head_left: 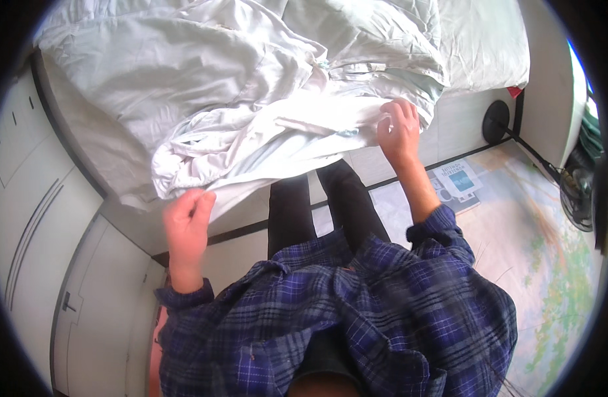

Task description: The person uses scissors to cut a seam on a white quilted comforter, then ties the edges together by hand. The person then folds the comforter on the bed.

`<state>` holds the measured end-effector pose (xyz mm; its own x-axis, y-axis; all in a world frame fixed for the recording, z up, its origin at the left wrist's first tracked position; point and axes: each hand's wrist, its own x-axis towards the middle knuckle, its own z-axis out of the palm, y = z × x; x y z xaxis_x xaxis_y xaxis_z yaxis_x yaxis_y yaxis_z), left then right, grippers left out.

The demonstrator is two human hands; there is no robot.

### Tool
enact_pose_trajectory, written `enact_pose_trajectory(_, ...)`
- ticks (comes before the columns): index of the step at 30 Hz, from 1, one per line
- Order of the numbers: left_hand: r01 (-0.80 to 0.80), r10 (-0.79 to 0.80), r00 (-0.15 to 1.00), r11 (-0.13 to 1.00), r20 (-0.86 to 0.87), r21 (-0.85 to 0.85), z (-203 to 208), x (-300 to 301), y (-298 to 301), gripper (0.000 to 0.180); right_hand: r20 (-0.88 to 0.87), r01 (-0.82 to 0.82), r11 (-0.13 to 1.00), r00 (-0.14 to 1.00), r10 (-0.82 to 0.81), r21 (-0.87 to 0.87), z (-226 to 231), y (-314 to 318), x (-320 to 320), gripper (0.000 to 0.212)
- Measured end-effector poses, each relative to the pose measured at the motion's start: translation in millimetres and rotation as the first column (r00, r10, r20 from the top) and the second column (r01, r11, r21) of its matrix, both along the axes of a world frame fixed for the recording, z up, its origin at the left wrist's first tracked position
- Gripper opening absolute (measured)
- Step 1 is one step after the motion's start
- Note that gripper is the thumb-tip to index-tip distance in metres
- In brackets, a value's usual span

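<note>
One right hand (400,131) grips a white sheet (277,142); left hand (187,218) curled at its edge, hold unclear; cupboard (26,192) closed.

On bed (459,122): fabric (297,126), heaped toward near side, hanging over near edge. At that edge of bed: left hand (187,215) toward left, right hand (400,129) toward right, legs (292,212) before and between. Left of bed: cabinet (26,172), then door (105,304), nearer. Before bed, at right: papers (459,178) on floor (535,284). Off bed's right front: fan (575,198).
</note>
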<state>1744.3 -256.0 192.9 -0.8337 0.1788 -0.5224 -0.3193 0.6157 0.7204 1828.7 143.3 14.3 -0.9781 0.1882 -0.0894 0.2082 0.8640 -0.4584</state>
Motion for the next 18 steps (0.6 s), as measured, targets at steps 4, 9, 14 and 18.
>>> enact_pose_trajectory(4, -0.001, -0.001, 0.999, 0.998, 0.037, 0.059, -7.9, -15.2, 30.2, 0.02, -0.053, -0.23, 0.885, 0.972, 0.228, -0.405, 96.5, -72.7, -39.9, 0.048)
enact_pose_trajectory(9, 0.081, -0.082, 0.997, 0.972, -0.002, 0.219, -6.1, -21.6, 33.8, 0.018, -0.113, -0.192, 0.924, 0.98, 0.163, -0.33, 47.6, -122.6, -41.4, 0.033)
enact_pose_trajectory(14, -0.059, 0.055, 0.997, 0.995, 0.055, 0.084, -8.6, -25.6, -9.7, 0.016, -0.18, 0.061, 0.997, 0.981, -0.069, -0.051, -4.3, -20.8, -14.4, 0.028)
enact_pose_trajectory(18, -0.143, 0.115, 0.976, 0.979, 0.185, 0.145, -41.7, -41.8, -25.8, 0.022, -0.108, 0.234, 0.952, 0.97, -0.216, 0.197, -19.4, 107.5, 36.5, 0.018)
